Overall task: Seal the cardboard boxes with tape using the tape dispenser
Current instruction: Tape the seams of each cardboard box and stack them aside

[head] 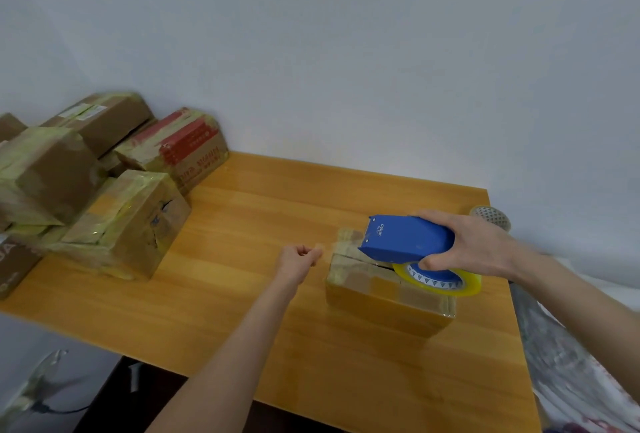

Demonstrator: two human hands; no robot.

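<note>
while tape spans: keep it taut;
left hand point(300, 257) grip: pinched on tape end;
right hand point(471, 246) grip: holding tape dispenser point(405, 239); press along cardboard box point(384, 289) seam

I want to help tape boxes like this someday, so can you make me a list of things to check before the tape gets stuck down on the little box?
1. Blue tape dispenser held firmly in the right hand: ok.
2. Dispenser over the small box: ok, it sits above the box top.
3. Left hand pinching the loose tape end: ok; the fingers are closed just left of the box and a faint clear strip runs to the dispenser.
4. Box flaps closed: not ok, a dark gap shows along the top seam.
5. Tape left on the yellow roll: ok.
6. Tape lined up straight with the seam: cannot tell, the strip is blurred.
</note>
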